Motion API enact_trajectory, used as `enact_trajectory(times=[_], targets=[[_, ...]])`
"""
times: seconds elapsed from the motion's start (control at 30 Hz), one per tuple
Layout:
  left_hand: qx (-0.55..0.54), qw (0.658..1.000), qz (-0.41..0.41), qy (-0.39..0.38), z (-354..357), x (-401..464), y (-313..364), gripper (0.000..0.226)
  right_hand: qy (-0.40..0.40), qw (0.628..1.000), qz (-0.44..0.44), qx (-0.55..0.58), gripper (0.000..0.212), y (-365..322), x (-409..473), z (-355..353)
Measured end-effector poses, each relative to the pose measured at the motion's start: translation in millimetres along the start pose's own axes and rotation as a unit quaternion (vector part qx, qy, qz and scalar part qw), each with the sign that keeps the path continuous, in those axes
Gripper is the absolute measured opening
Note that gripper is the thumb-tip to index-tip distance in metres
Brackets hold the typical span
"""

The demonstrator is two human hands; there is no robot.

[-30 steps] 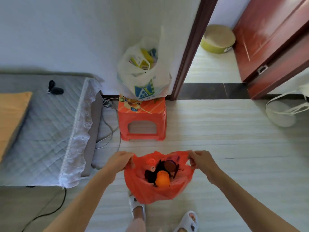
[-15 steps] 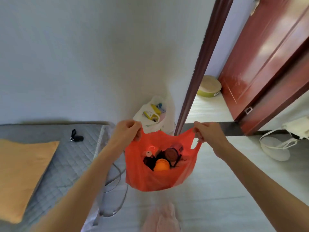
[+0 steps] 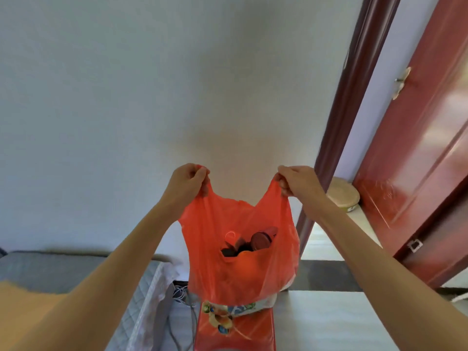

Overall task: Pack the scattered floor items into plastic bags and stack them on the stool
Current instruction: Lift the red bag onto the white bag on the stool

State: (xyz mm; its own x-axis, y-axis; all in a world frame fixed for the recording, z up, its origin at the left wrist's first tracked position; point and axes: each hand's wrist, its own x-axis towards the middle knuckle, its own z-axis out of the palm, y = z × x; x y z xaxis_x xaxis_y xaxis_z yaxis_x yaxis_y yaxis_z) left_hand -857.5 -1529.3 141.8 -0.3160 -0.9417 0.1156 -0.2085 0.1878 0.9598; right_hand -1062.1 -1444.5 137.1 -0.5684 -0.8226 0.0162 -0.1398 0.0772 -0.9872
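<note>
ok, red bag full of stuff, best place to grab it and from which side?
Grip the red bag by its two handle loops, coming from above. The loops stand up at the top corners and the load hangs below them, so the weight pulls straight down. That is how it is held now: the left hand grips one loop, the right hand the other, mouth spread open between them.

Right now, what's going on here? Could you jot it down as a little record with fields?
left hand: grips one handle of the orange plastic bag
right hand: grips the other handle
bag state: held up, mouth open
bag contents: dark round lids and an orange item; rest unclear
below bag: red plastic stool bearing a white printed plastic bag
left of stool: grey quilted mattress
right: red wooden door, open
</note>
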Motion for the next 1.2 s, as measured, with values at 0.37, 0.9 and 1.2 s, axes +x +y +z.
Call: enact_trajectory(times=[0.37,0.9,1.2], targets=[[0.14,0.98,-0.126,-0.064,44.6,46.9,-77.8,0.018,-0.074,0.984,0.157,-0.039,0.024,74.4,54.4,15.8],[0.091,0.99,-0.055,-0.088,59.6,115.4,-97.5,0.013,-0.009,0.985,0.144,-0.096,0.021,87.4,123.2,35.9],[0.09,0.988,-0.071,-0.102,82.1,131.1,-121.6,0.016,-0.041,0.984,0.123,-0.126,0.025,99.7,136.1,53.0]])
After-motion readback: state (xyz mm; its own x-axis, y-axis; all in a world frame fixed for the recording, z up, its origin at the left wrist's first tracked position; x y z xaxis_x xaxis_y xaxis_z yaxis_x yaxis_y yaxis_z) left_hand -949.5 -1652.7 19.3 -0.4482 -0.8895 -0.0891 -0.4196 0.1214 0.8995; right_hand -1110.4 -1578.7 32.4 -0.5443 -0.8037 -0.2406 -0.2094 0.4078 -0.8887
